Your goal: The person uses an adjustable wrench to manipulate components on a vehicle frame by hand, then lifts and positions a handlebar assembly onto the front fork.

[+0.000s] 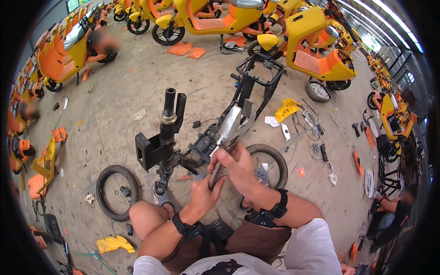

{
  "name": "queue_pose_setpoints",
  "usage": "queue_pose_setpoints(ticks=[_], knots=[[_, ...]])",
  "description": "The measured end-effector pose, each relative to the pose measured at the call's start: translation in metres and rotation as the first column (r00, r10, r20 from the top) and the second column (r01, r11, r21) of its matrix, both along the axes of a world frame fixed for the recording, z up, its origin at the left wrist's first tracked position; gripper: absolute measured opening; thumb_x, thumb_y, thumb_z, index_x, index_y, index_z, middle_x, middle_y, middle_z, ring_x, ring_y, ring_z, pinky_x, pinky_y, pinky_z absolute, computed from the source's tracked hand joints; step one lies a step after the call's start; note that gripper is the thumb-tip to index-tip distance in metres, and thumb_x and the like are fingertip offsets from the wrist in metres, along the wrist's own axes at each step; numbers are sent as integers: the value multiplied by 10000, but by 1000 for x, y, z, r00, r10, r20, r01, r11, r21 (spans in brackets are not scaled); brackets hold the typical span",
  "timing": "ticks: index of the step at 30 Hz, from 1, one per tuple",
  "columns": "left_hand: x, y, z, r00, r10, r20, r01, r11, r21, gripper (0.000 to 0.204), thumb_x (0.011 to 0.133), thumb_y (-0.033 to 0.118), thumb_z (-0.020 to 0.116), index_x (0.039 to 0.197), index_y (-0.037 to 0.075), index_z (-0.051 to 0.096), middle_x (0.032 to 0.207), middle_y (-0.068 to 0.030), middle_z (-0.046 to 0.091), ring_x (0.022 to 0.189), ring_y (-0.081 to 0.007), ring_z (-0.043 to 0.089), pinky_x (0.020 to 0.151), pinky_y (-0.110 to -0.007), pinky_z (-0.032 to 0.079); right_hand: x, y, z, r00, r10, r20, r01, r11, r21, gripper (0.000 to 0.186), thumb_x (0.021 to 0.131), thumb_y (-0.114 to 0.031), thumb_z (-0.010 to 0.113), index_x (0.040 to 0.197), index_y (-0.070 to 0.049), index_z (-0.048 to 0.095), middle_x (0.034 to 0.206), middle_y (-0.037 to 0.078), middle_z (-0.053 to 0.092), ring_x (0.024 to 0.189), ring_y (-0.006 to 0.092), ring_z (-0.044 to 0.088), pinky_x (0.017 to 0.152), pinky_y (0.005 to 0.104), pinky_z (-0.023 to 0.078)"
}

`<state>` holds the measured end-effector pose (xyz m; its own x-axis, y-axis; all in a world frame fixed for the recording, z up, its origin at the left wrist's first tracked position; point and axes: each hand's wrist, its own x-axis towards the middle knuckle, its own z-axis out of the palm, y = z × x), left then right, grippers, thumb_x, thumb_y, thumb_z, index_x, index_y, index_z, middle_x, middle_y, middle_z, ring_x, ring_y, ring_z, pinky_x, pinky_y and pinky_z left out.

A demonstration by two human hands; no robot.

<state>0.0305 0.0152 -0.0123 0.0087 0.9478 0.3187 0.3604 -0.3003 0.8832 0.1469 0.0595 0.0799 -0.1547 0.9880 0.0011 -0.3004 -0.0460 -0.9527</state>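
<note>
My left hand is closed around the lower end of a flat grey-brown strip. My right hand grips the same strip higher up, fingers bent over it. Just beyond the fingers is a silver panel; whether it joins the strip I cannot tell. Under and past my hands lies a stripped black scooter frame. Its steering tube stands up left of my hands, with a black bracket beside it.
Loose wheels lie either side, a left tyre and a right tyre. A yellow panel, cables and scraps litter the floor. Yellow-orange scooters line the back. Another person sits at far right.
</note>
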Motion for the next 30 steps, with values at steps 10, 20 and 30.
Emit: queue_pose_setpoints(ticks=[10,20,30], knots=[[-7,4,-11,976,49,-213,-11,984,178,145,811,51,722,758,-14,604,529,-142,545,448,-301,556,433,-378,408,0,1,-6,998,-54,10,55,995,-86,514,916,-404,639,1164,1,442,815,97,603,705,175,623,668,305,503],[-7,2,-9,975,40,-217,-6,988,155,174,805,76,734,722,-3,603,532,-154,548,466,-335,561,451,-393,425,1,1,-6,998,-52,40,56,993,-107,449,937,-435,600,1043,-27,445,822,97,605,712,182,630,666,315,518],[-7,1,-12,982,44,-182,-19,990,140,206,828,148,732,716,17,619,539,-160,568,474,-346,577,443,-404,433,1,-1,-4,998,-45,43,51,989,-141,437,941,-424,595,1037,-27,442,829,100,609,729,187,641,675,318,523]])
